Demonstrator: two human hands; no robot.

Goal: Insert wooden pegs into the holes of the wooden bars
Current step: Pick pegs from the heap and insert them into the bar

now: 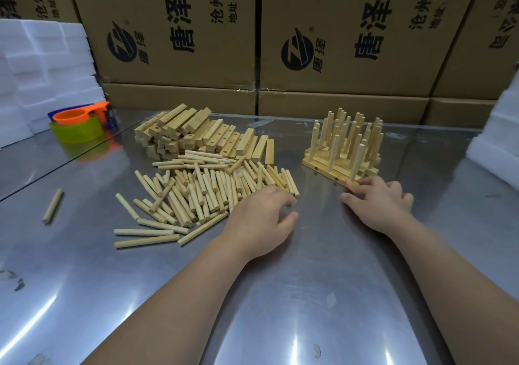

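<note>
A loose heap of wooden pegs [202,193] lies on the steel table [309,294], left of centre. Behind it is a stack of wooden bars [202,136] with drilled holes. On the right stands a group of bars with pegs upright in them [344,151]. My left hand [261,218] rests at the right edge of the peg heap, fingertips touching the nearest pegs, thumb spread. My right hand [379,200] lies just in front of the pegged bars, fingertips touching the front bar's edge; nothing is gripped in it.
A stray peg [52,206] lies alone at the left. A green tape roll with orange cups [77,126] sits at the back left by white foam blocks [42,70]. Cardboard boxes [337,41] wall the back. More white foam [497,140] is at the right.
</note>
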